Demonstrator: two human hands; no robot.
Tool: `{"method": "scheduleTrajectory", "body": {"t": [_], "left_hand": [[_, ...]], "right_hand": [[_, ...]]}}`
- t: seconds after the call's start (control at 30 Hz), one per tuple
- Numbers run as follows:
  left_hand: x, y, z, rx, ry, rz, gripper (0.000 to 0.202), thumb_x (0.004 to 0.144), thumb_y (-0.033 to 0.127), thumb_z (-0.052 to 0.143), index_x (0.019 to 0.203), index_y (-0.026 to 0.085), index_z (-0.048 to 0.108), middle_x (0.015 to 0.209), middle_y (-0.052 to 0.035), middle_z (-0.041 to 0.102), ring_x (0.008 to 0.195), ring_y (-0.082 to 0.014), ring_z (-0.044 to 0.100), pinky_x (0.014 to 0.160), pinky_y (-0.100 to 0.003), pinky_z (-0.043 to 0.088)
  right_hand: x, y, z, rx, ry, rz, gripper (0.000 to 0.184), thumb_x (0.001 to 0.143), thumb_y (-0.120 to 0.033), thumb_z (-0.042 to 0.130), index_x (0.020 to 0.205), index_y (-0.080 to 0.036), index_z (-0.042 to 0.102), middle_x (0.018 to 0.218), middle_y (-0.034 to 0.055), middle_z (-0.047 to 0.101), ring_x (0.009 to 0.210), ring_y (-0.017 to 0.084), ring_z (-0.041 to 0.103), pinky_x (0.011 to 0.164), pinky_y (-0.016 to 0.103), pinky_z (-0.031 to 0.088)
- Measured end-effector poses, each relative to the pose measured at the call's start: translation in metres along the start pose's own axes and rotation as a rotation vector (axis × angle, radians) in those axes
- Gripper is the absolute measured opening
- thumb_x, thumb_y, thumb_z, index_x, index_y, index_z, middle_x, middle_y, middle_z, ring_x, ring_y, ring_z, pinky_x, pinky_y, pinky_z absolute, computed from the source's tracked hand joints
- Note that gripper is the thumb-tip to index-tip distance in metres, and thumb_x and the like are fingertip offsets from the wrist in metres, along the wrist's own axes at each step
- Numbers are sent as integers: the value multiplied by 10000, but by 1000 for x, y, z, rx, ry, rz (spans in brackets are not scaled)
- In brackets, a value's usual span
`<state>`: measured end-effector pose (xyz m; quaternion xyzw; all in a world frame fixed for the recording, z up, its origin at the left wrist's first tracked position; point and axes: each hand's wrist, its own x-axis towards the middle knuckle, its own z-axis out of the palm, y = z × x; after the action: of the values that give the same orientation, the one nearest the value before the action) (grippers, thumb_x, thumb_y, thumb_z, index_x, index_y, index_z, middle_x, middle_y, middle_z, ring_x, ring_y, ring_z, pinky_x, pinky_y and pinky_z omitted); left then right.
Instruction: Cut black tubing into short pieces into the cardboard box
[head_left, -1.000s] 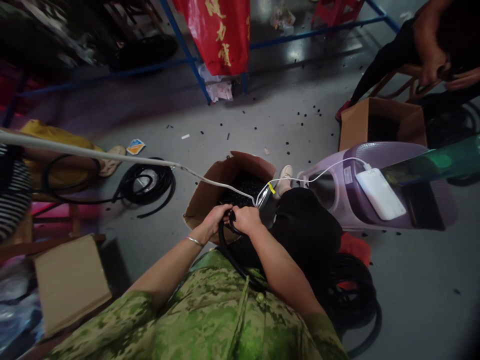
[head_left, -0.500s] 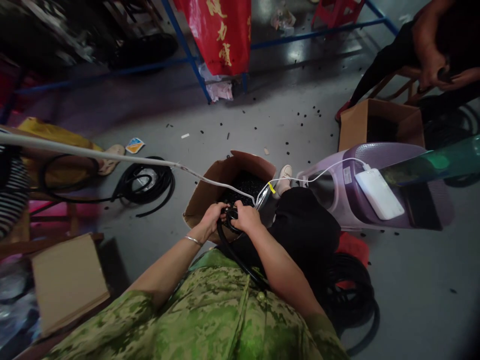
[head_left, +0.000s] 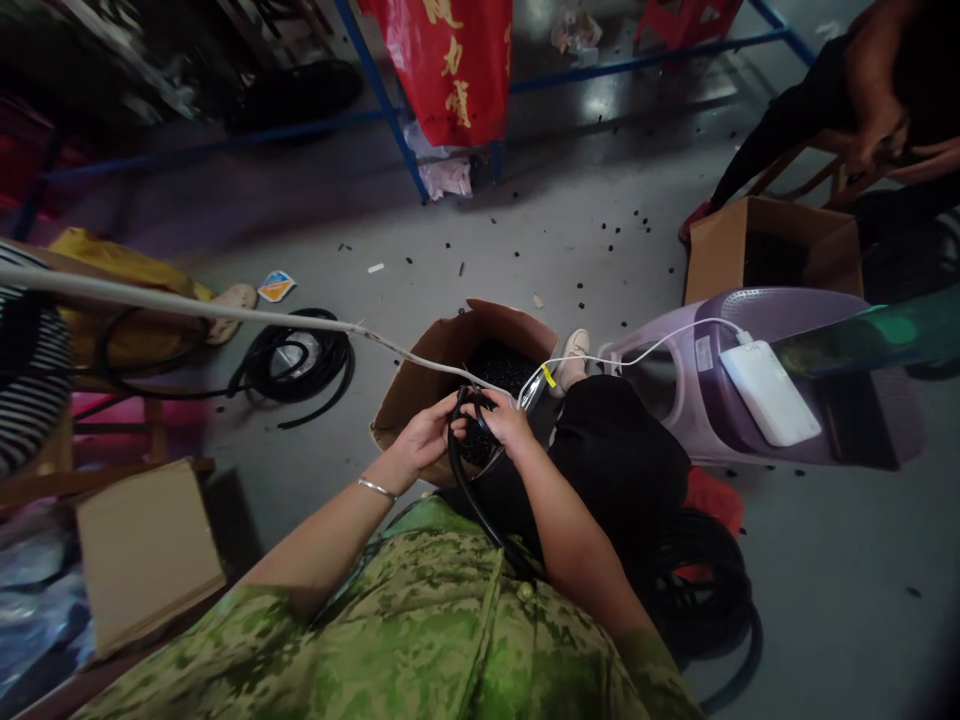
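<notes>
Between my knees stands an open cardboard box with many small black pieces in it. Over its near edge my left hand curls its fingers around a black hose. Close beside it, my right hand is closed on the upper part of the same hose, thumb and fingers pressed together. The hose bends down from the hands toward my lap. Its tip and the exact finger contacts are partly hidden. A white cable runs just above both hands.
A purple plastic stool at the right carries a white power bank. Coiled black hose lies on the floor at left, another coil at lower right. A co-worker's hands are above a second cardboard box.
My left hand has loosened a little and turned more palm up. The black hose now stands higher between my hands, and the whole view has shifted slightly.
</notes>
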<state>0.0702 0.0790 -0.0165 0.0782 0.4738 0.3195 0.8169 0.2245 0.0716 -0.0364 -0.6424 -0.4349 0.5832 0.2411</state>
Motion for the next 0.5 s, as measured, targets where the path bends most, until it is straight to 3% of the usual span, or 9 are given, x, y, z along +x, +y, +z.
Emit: {"method": "scheduleTrajectory", "body": {"t": [0.1,0.2,0.37,0.5], "left_hand": [[-9,-1,5,-63,-32,-28,105,878,141,674,979,145,646,729,8,526,490,-29,374,434,-118,337],[-7,7,3,-9,-14,31,139,851,151,709,967,124,637,690,17,525,447,-9,322,392,-97,252],[12,43,-20,355,294,399,252,814,276,752,782,142,542,593,24,562,384,-10,279,355,-107,167],[17,51,-37,556,241,373,398,701,401,840,795,150,546,620,6,616,391,-18,312,368,-126,185]], "right_hand": [[3,5,2,115,23,13,418,845,-333,721,1255,-248,712,1125,-6,764,1035,168,707,927,265,547],[8,13,3,133,23,-21,422,831,-362,748,1241,-260,728,1107,-2,765,1042,186,706,951,297,548],[14,23,6,-26,-59,-9,469,803,-463,779,1250,-334,720,1157,-2,749,1088,204,690,973,326,537],[10,20,4,-118,-137,-36,455,816,-504,761,1237,-335,725,1145,3,746,1076,213,683,962,329,528]]}}
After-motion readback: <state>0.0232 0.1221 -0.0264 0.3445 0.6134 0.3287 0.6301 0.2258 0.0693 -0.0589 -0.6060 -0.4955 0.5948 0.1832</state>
